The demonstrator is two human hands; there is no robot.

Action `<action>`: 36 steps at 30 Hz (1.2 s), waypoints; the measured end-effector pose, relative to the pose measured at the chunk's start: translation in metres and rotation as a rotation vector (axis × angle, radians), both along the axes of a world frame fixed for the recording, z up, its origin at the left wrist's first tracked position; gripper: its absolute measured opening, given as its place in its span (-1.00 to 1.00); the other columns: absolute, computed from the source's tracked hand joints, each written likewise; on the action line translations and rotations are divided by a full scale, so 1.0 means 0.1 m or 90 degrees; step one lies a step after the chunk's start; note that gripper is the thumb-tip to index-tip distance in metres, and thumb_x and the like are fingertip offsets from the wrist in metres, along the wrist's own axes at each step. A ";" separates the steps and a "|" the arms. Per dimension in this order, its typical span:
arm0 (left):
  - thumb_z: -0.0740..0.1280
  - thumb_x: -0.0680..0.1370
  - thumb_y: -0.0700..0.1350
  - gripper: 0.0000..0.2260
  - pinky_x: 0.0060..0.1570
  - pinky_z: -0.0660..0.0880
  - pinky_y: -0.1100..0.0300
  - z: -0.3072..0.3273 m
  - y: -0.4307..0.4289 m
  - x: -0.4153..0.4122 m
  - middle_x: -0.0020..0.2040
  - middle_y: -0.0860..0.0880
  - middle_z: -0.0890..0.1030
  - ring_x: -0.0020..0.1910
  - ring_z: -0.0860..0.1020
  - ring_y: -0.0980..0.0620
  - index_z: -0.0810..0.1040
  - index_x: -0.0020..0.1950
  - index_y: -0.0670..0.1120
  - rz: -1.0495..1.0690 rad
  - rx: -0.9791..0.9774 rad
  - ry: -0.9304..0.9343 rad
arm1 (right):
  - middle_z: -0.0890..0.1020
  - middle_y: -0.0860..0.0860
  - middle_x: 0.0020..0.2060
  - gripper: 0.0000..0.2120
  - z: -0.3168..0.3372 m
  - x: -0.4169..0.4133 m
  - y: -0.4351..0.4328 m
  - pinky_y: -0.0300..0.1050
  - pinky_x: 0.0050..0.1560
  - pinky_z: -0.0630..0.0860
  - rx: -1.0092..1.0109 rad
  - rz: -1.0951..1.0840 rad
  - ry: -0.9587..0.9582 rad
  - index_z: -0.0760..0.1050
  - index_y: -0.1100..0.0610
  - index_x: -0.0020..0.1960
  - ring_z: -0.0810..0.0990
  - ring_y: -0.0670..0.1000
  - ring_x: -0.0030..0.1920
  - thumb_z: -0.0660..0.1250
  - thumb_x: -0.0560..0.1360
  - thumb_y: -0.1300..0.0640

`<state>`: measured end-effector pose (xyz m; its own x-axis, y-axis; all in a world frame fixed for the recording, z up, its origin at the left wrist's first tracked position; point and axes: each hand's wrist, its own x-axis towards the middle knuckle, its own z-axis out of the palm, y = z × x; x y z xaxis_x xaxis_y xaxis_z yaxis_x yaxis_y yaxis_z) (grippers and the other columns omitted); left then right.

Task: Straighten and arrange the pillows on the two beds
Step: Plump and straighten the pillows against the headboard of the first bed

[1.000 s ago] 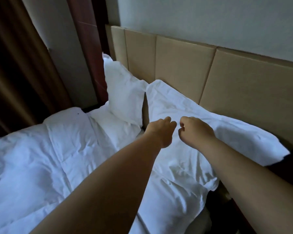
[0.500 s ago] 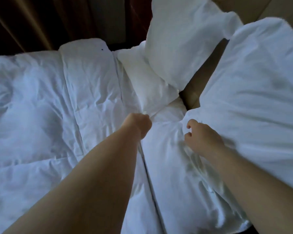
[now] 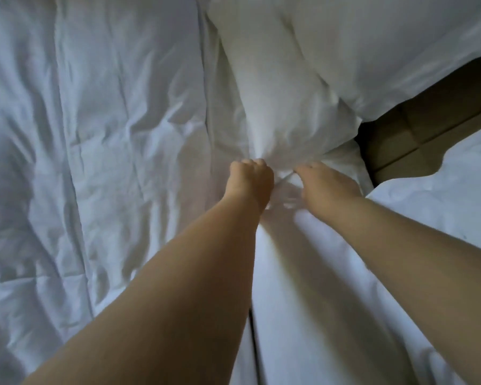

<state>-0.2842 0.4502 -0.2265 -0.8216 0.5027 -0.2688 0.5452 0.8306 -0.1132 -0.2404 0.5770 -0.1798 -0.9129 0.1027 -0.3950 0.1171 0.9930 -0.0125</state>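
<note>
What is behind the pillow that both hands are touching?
Behind the near pillow a second pillow leans; right of them, tan headboard shows. The rest behind is covered.

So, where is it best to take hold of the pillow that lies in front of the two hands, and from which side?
Grip the pillow at its near bottom end, coming from the foot side, one hand per corner. That end tapers to a bunched point between the left hand and the right hand, so the fabric there is gathered and easy to pinch. The far part is overlapped by another pillow.
</note>
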 end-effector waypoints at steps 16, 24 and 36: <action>0.13 0.42 -0.27 -0.71 -0.38 0.19 0.15 0.06 0.10 -0.12 -0.26 0.06 0.56 -0.35 0.49 0.03 0.56 -0.12 0.06 -0.133 -0.367 -0.014 | 0.60 0.18 0.08 -0.79 -0.27 -0.51 -0.34 -0.07 -0.06 0.36 -0.056 0.033 -0.012 0.58 0.12 0.02 0.56 0.23 0.09 0.17 0.54 0.20; 0.13 0.39 -0.28 -0.72 -0.42 0.13 0.19 0.15 0.06 -0.16 -0.17 0.08 0.63 -0.36 0.49 0.04 0.59 -0.17 -0.02 -0.102 -0.431 -0.014 | 0.61 0.19 0.13 -0.73 -0.22 -0.47 -0.46 -0.07 -0.01 0.38 -0.109 -0.028 -0.033 0.57 0.16 0.13 0.56 0.24 0.13 0.15 0.55 0.20; 0.20 0.56 -0.07 -0.73 0.02 0.33 0.09 0.37 0.48 -0.04 0.20 -0.02 0.55 0.18 0.53 -0.06 0.52 0.24 0.00 -0.012 0.014 -0.049 | 0.62 0.06 -0.01 -0.89 -0.16 -0.23 0.20 -0.04 -0.03 0.49 -0.006 -0.071 -0.182 0.48 0.02 -0.11 0.52 0.12 -0.11 0.32 0.46 -0.01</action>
